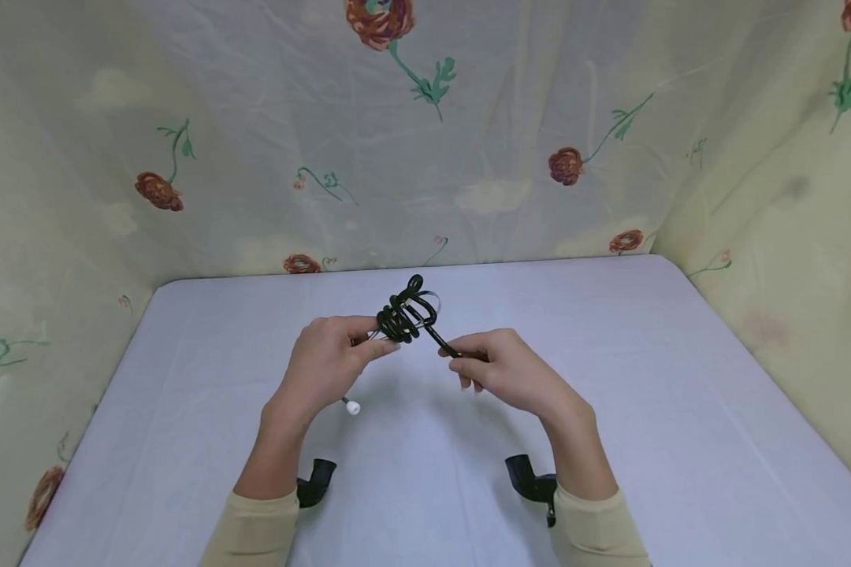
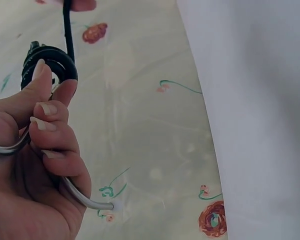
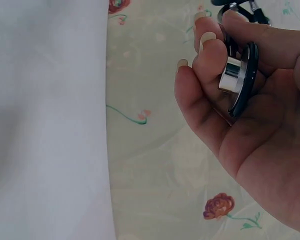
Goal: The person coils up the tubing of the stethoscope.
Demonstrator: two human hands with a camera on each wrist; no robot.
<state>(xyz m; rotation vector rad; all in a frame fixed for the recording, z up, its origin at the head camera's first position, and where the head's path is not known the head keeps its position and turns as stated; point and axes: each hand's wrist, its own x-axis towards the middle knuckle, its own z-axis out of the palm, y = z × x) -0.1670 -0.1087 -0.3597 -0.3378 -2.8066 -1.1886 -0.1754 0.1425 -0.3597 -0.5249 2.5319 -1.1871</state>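
**Coiled stethoscope [image 1: 401,319] held up over the table [image 1: 681,409], both hands on it**

Head view first: I've got the stethoscope in midair around the middle, its black tubing bunched into a fat coil. Left hand [image 1: 322,358] has the coil pinched between thumb and fingers, with a white eartip [image 1: 353,408] poking out underneath. Right hand [image 1: 514,370] is pinching a straight bit of tube off the coil's other side. There's a black curved piece by each wrist, [image 1: 317,482] on one and [image 1: 532,479] on the other, tan sleeves [image 1: 251,531], and a flowery curtain [image 1: 255,102] behind.

Left wrist view: I can see thumb and index nipping the coil while the other fingers curl round the metal ear tubes [image 2: 85,197]. One sticks out below with a pale tip on it. The right hand's fingertips just make the top edge.

Right wrist view: thumb and fingers look closed on the tube, and the silver chest piece [image 3: 244,80] with its black rim sits edge-on in front of the palm. Part of the coil shows up top.
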